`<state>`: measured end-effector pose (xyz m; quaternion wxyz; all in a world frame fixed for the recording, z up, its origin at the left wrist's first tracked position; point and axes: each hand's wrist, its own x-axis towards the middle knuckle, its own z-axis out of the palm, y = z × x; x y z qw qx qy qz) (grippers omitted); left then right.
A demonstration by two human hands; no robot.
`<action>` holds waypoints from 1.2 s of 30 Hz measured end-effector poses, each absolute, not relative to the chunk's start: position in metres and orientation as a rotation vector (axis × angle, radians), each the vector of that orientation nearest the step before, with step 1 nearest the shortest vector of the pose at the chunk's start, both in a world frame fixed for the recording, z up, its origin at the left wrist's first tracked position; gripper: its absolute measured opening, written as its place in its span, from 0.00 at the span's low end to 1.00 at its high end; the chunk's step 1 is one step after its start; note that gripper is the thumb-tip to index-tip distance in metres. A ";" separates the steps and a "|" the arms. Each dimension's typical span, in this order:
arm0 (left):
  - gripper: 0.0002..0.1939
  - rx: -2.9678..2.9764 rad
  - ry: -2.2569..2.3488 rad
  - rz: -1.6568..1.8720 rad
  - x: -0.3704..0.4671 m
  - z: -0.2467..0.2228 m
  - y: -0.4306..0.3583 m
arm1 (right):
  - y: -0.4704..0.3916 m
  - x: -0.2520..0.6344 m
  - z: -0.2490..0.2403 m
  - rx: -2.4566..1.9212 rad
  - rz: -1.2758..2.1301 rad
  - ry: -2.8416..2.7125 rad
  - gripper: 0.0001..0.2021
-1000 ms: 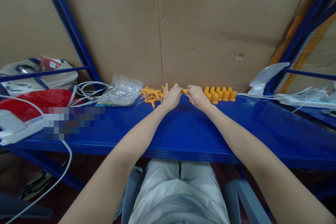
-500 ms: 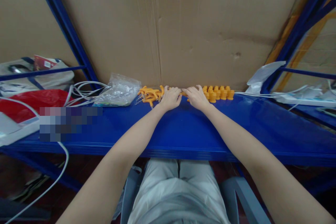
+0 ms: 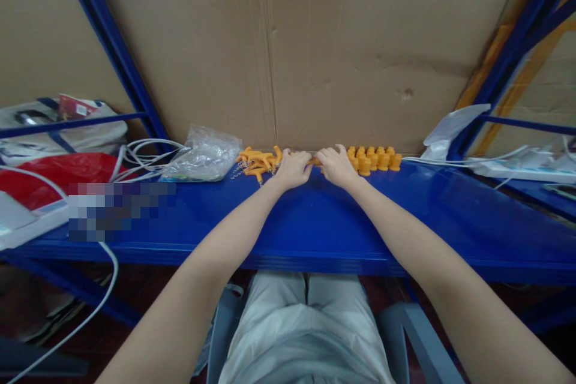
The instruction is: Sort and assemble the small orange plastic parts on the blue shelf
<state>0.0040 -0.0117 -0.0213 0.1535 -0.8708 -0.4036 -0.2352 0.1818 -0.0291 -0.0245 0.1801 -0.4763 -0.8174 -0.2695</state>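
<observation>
My left hand (image 3: pixel 293 169) and my right hand (image 3: pixel 335 166) are close together at the back of the blue table, fingers bent inward. Bits of orange show at the fingertips of both, too small and covered to name. To the left of my left hand lies a loose pile of orange branched pieces (image 3: pixel 258 162) with small metal chains. Right of my right hand, several orange knob-shaped pieces (image 3: pixel 382 160) stand upright in rows. My fingers hide part of what lies between the hands.
A clear plastic bag (image 3: pixel 204 153) and white cables (image 3: pixel 146 156) lie to the left, near a red bag (image 3: pixel 67 174). Cardboard (image 3: pixel 337 54) stands behind the blue table (image 3: pixel 324 228). A white power strip (image 3: pixel 522 171) is at the far right.
The fingers of my right hand have shifted very slightly. Both hands otherwise keep their places, and the orange pieces lie as before.
</observation>
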 end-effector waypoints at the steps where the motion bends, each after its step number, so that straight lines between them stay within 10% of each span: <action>1: 0.11 -2.500 -1.162 -0.678 0.005 -0.021 -0.012 | -0.030 0.181 -0.023 -1.349 -0.771 -2.301 0.17; 36: 0.10 -2.540 -1.129 -0.603 0.007 -0.023 -0.006 | -0.026 0.182 -0.031 -1.382 -0.704 -2.336 0.16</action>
